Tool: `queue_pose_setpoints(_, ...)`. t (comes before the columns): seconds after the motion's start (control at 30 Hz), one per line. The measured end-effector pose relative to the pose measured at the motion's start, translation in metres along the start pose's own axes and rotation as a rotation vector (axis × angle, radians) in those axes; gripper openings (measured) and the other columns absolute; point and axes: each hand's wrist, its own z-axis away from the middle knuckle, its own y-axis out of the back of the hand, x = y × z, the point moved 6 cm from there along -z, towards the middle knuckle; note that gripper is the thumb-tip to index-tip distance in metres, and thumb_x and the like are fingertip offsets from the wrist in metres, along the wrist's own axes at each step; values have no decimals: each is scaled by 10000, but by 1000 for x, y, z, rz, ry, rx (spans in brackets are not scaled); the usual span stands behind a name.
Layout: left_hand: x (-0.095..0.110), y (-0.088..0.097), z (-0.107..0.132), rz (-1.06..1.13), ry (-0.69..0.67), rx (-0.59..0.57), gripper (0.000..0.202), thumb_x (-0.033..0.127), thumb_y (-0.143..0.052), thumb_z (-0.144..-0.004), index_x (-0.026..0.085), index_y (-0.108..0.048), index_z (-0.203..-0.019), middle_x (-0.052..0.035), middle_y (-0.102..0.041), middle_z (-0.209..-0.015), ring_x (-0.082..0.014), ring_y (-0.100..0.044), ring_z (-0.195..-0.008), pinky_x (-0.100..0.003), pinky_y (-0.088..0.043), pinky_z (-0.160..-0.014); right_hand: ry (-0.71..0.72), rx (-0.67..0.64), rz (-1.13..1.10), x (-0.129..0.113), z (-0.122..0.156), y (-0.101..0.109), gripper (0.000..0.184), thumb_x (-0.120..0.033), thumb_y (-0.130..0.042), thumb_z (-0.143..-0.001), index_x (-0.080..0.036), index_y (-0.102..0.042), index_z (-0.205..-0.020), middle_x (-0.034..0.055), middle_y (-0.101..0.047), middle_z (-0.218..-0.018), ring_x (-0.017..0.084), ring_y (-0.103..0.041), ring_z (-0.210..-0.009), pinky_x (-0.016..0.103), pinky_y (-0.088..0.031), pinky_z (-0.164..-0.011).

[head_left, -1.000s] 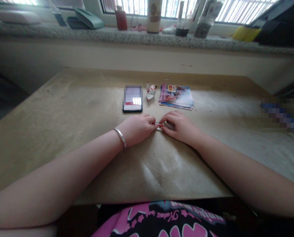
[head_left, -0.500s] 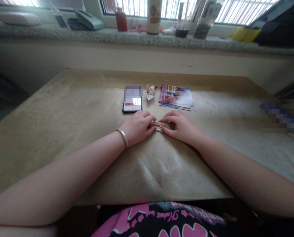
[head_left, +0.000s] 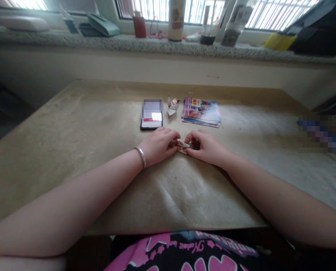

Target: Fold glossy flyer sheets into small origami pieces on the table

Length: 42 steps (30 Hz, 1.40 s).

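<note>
My left hand and my right hand meet at the middle of the table, both pinched on a small folded piece of printed paper that lies on the brown paper cover. Most of the folded piece is hidden by my fingers. A silver bracelet sits on my left wrist. Beyond my hands lie a phone with its screen lit, a small finished folded paper figure, and a stack of colourful printed sheets.
A stone window ledge runs along the back with a red bottle, a tall cream container, jars and a teal case. A blurred blue object lies at the table's right. The table edge is close to my body.
My left hand has shifted slightly up and right. The folded paper now shows a little more between my fingers, tilted toward the right hand, whose fingers have curled in.
</note>
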Motion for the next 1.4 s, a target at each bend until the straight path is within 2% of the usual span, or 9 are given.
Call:
queue_pose_setpoints(0.13, -8, -1, -1, 168, 88, 8, 290, 259, -661, -763, 164, -574, -1023, -14, -655, -813, -166, -565, -795, -272, -448, -720, -77, -8, -209, 4, 1, -5, 115, -265, -606, -725, -193, -540, -786, -22, -514, -666, 120, -466, -589, 261, -369, -557)
queue_pose_setpoints(0.27, -13, 1, -1, 302, 163, 37, 168, 285, -648, -772, 166, -603, -882, 7, -628, -751, -125, -549, -697, -230, -417, -637, -176, 68, -368, 11, 1, -4, 172, -315, -629, -707, -201, -502, -727, -36, -510, -618, 110, -457, -546, 255, -348, -521)
queue_pose_setpoints(0.37, -16, 3, -1, 406, 215, 78, 160, 311, -641, -774, 158, -621, -815, 10, -620, -737, -104, -534, -652, -213, -404, -603, -199, 131, -428, 14, 1, -1, 237, -369, -661, -686, -203, -494, -707, -14, -559, -658, 117, -482, -569, 266, -361, -541)
queue_pose_setpoints(0.57, -22, 1, -1, 537, 310, 65, 128, 277, -638, -753, 150, -632, -773, 32, -591, -641, -69, -460, -526, -188, -354, -511, -183, 135, -530, 12, 0, -2, 300, -394, -690, -672, -213, -451, -683, 10, -605, -720, 121, -511, -605, 261, -374, -554)
queue_pose_setpoints(0.77, -19, 3, -3, 647, 260, 145, 188, 317, -627, -773, 144, -636, -845, -11, -664, -760, -84, -545, -587, -189, -422, -537, -159, 95, -521, 6, -2, -4, 250, -309, -675, -676, -203, -504, -824, -29, -593, -704, 74, -440, -505, 223, -318, -480)
queue_pose_setpoints(0.97, -17, 6, -3, 632, 190, 202, 190, 303, -589, -806, 141, -641, -889, -42, -684, -827, -119, -614, -704, -217, -483, -611, -199, 71, -363, 9, -1, -10, 234, -366, -668, -692, -195, -509, -673, -50, -482, -567, 88, -412, -522, 229, -305, -485)
queue_pose_setpoints(1.1, -14, 3, -5, 674, 187, 176, 198, 314, -593, -803, 137, -632, -884, -31, -665, -799, -94, -579, -638, -196, -467, -565, -219, 62, -386, 10, -1, -12, 282, -419, -678, -689, -185, -526, -650, -39, -499, -570, 94, -415, -532, 237, -308, -496)
queue_pose_setpoints(1.23, -8, 1, -6, 637, 177, 95, 173, 298, -617, -787, 138, -644, -845, 7, -618, -705, -65, -491, -553, -174, -405, -511, -246, 77, -430, 9, -2, -9, 343, -470, -699, -661, -181, -520, -616, -49, -464, -535, 83, -375, -505, 233, -264, -474)
queue_pose_setpoints(1.4, -9, -1, -4, 556, 207, 48, 189, 314, -588, -825, 147, -670, -856, 17, -628, -685, -78, -501, -575, -192, -395, -553, -269, 55, -475, 9, -3, -9, 359, -495, -699, -644, -180, -530, -613, -55, -445, -522, 79, -354, -495, 233, -251, -470)
